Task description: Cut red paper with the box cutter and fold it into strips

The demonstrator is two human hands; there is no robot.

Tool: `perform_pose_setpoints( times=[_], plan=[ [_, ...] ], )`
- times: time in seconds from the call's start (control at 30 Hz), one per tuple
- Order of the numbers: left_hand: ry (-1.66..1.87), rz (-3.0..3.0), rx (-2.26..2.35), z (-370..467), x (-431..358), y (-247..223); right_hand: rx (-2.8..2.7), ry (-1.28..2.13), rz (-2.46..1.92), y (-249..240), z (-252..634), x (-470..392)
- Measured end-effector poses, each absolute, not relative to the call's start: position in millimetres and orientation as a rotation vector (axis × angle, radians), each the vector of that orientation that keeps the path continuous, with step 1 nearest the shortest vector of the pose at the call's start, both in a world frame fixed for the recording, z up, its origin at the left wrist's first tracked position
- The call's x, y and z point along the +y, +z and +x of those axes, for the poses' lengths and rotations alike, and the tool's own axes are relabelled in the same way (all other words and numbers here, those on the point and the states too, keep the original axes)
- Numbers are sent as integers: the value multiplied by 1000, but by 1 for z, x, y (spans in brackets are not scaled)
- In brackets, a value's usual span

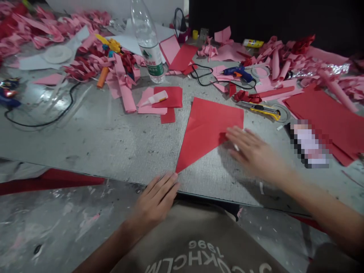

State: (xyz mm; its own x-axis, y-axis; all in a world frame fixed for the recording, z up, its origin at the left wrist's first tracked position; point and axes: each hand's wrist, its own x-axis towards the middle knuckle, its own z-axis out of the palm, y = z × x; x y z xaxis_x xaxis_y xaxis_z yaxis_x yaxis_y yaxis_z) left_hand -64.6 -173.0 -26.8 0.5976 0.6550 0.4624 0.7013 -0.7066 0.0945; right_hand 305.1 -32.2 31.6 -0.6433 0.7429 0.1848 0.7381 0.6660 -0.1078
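Observation:
A red sheet of paper (210, 129), folded to a shape with a pointed lower corner, lies flat on the grey table (113, 144). My left hand (159, 197) rests at the table's front edge, fingers stretched out, their tips at the sheet's lower point. Over the sheet's right edge is my right hand (250, 151), slightly blurred, with its fingers extended and the fingertips at the paper. Neither hand grips anything. Behind the sheet, to the left, a small white glue bottle (156, 98) lies on small red and pink papers (174, 96).
A plastic water bottle (150, 49) stands at the back. A blue glue gun (239, 72) and a yellow cutter (261, 109) lie behind the sheet. At right are a phone (308, 144) and stacked red sheets (330, 121). Pink paper scraps (42, 28) cover the back left.

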Motion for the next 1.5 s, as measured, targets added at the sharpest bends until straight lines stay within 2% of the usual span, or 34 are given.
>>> perform_pose_setpoints(
  times=[0.17,0.3,0.43,0.57,0.63,0.8,0.9,1.07,1.2,1.27,1.37,1.5],
  plan=[
    [-956,-2647,-1077,-70,-173,-21,-2878,266,-842,32,247,-56],
    [-1073,-2531,-1251,-84,-173,-19,-2874,346,-797,29,235,-62],
    [-873,-2640,-1350,-83,-166,-19,-2838,464,-766,33,230,-63],
    [-587,-2747,-1326,-71,-156,-15,-2857,466,-793,31,223,-67],
    [-554,-2761,-1297,-68,-156,-14,-2878,458,-768,28,222,-73],
    [-779,-2745,-1052,-68,-167,-18,-2884,457,-619,25,227,-96],
    [-953,-2750,-980,-63,-171,-4,-2821,410,-538,33,231,-103],
    [-1338,-2754,-1047,-48,-152,65,-2567,279,-524,83,235,-94],
    [-1754,-2740,-1280,-39,-105,123,-2229,453,-712,151,242,-87],
    [-1799,-2973,-1386,-31,-78,144,-1964,524,-837,179,245,-83],
    [-1700,-3519,-1469,-13,-45,157,-1587,642,-872,202,250,-64],
    [-2009,-3578,-1638,10,-22,148,-1427,910,-876,211,254,-23]
  ],
)
